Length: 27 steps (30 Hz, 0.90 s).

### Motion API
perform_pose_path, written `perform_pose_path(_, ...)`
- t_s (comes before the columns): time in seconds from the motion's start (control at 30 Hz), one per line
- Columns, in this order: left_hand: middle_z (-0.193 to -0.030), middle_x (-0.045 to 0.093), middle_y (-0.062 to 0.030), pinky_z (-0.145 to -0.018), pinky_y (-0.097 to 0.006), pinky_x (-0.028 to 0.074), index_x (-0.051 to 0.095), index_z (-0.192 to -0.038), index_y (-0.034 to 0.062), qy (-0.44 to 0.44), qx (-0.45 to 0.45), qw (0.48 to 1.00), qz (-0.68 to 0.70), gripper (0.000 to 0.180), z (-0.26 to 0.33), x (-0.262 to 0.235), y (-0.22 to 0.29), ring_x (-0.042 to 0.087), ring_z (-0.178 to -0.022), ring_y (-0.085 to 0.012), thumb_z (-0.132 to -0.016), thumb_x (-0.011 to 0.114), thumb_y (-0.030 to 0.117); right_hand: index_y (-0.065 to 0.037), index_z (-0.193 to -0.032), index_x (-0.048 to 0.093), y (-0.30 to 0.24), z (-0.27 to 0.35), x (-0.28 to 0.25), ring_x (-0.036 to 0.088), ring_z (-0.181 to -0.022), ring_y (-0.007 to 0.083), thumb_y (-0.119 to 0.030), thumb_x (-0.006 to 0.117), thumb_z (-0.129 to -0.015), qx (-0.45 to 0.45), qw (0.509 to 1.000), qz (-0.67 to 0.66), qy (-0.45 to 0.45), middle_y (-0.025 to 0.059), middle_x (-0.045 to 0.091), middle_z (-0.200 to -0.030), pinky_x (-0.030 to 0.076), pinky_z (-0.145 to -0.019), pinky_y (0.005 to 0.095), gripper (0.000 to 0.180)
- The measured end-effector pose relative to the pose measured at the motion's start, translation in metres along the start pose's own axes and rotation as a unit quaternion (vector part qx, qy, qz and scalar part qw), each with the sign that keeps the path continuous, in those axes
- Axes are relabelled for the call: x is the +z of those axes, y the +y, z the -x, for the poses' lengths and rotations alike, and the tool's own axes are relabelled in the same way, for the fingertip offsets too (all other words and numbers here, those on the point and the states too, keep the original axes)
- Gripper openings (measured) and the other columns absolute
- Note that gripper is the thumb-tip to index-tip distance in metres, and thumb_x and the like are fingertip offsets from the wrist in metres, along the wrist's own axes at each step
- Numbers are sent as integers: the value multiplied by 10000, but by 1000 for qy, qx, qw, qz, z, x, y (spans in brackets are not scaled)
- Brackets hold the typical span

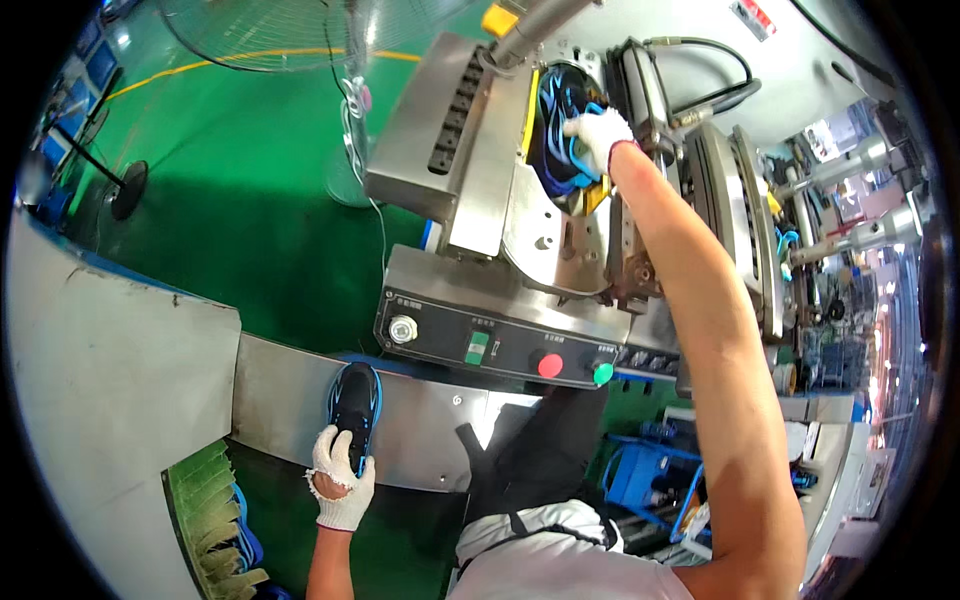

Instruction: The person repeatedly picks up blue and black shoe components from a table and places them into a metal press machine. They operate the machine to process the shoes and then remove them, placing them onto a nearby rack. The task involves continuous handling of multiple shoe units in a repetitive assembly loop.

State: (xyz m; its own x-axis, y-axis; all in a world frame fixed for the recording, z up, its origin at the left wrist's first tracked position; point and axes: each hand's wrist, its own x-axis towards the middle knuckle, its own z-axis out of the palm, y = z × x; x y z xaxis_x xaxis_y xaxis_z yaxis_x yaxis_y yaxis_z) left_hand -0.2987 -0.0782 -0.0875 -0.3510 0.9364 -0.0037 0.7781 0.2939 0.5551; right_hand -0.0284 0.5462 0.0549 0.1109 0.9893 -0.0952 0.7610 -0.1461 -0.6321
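Note:
My left hand [342, 478], in a white knit glove with a hole showing skin, grips the heel end of a black sneaker with blue trim [355, 400]. That sneaker lies on a metal shelf with its toe pointing away from me. Stretched far forward, my gloved right hand [598, 136] closes on another black and blue sneaker [556, 125] seated inside a metal press machine [425, 120]. The fingertips rest at its blue laces and edge, partly hidden by the glove.
A control panel [500, 345] with red and green buttons faces me below the press. The metal shelf [425, 430] runs along my front. Left stand a wire fan [265, 35] and a pale conveyor housing [110, 370] with green strip flaps [205, 510]. A blue cart [650, 475] stands lower right.

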Motion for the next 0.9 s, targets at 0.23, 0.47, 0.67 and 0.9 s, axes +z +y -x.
perform_pose_path(0.23, -1479, 518, -214, -1108, -476, 504, 635, -1326, -23, -32, -31, 999, 2, 600, -11, -3, 10, 590, -1304, -415, -783, 849, 112, 17, -1327, 704, -4, 18, -18, 699, -1256, 366, -358, 828, -767, 9, 997, 72, -7, 266, 711, -1334, 559, -1036, 401, 686)
perform_pose_path(0.47, -1450, 556, -215, -1070, -501, 511, 630, -1321, -8, -29, -37, 999, -28, 574, -12, -5, 20, 609, -1274, -432, -804, 833, 135, -39, -1285, 748, -33, 66, 4, 721, -1199, 403, -383, 697, -800, -39, 979, 190, 58, 233, 732, -1312, 568, -1035, 447, 597)
perform_pose_path(0.67, -1444, 551, -226, -1064, -496, 521, 630, -1310, -7, -48, -64, 996, -23, 586, -9, -7, 19, 603, -1283, -439, -788, 853, 138, -92, -1279, 762, -43, 63, -2, 707, -1251, 357, -329, 625, -846, -18, 977, 209, 28, 196, 716, -1362, 544, -1080, 448, 513)
perform_pose_path(0.9, -1459, 541, -198, -1057, -493, 530, 628, -1349, 37, -12, -75, 997, -1, 609, -6, -6, 30, 623, -1264, -406, -795, 857, 142, -121, -1361, 720, -45, 52, -3, 654, -1331, 357, -325, 616, -891, -10, 982, 182, -45, 172, 669, -1450, 528, -1118, 431, 523)
